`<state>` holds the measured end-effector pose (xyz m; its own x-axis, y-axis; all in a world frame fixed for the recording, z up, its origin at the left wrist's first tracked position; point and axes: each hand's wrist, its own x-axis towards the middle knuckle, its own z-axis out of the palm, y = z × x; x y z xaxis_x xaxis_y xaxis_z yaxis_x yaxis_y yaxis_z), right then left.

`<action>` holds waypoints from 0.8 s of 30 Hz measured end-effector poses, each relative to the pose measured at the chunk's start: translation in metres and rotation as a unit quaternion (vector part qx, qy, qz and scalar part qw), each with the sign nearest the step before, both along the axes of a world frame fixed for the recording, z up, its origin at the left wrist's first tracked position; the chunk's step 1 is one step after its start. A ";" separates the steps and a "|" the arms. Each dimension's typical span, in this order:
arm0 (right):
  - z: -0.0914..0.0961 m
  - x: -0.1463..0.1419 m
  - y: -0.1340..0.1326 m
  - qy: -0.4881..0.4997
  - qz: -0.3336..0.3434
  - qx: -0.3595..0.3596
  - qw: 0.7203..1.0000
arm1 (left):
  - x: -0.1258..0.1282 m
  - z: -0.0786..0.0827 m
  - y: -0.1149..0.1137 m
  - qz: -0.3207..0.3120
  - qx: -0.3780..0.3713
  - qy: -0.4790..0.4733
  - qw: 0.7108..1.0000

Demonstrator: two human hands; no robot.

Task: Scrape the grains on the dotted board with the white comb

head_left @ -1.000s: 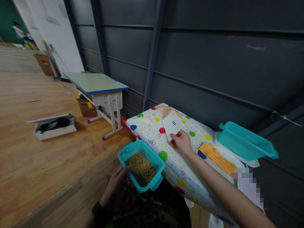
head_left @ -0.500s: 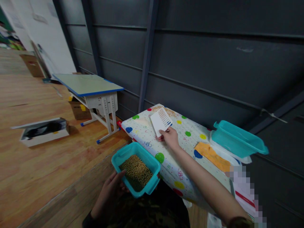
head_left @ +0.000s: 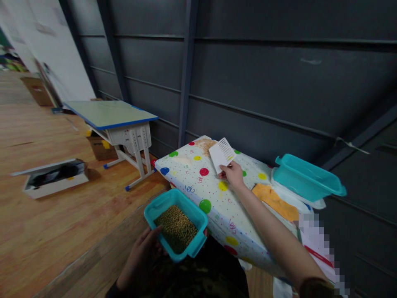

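My left hand (head_left: 145, 248) grips the near side of a teal plastic tub (head_left: 175, 222) filled with small tan beans, held just below the near edge of the table. My right hand (head_left: 232, 174) reaches out over the table and pinches a white slotted scraper card (head_left: 221, 154), tilted up off the cloth. A small pile of tan grains (head_left: 205, 145) lies on the cloth at the table's far corner, just left of the card. The table (head_left: 198, 182) wears a white cloth with coloured dots.
A second teal tub (head_left: 307, 179) stands on a white tray at the right end of the table, beside an orange cloth (head_left: 273, 199). A grey wall runs close behind. On the wooden floor to the left stand a blue-edged desk (head_left: 111, 114) and an open white box (head_left: 51, 179).
My right hand has carried the white card out to the grain pile at the far corner and back a little to the right. The tub in my left hand has stayed about where it was.
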<state>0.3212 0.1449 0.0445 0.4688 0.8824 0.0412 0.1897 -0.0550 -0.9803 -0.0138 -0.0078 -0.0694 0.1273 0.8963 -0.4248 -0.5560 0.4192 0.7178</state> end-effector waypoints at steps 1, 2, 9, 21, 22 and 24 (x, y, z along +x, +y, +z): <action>-0.001 -0.006 0.003 -0.006 0.026 -0.003 1.000 | 0.000 -0.001 0.000 0.002 -0.002 0.004 1.000; -0.001 -0.011 0.006 -0.017 0.050 -0.007 0.999 | 0.000 -0.002 0.001 0.003 -0.007 0.006 1.000; -0.005 -0.013 0.025 -0.138 0.079 -0.026 0.987 | -0.005 -0.014 0.003 0.005 -0.031 0.005 1.000; -0.016 0.049 0.029 -0.138 -0.026 -0.034 0.990 | -0.008 -0.023 0.001 0.003 -0.016 0.019 1.000; -0.017 0.053 0.030 -0.137 -0.034 -0.035 0.989 | -0.008 -0.023 0.001 0.001 -0.016 0.021 1.000; -0.019 0.060 0.032 -0.135 -0.040 -0.039 0.989 | -0.008 -0.025 0.002 0.000 -0.018 0.023 1.000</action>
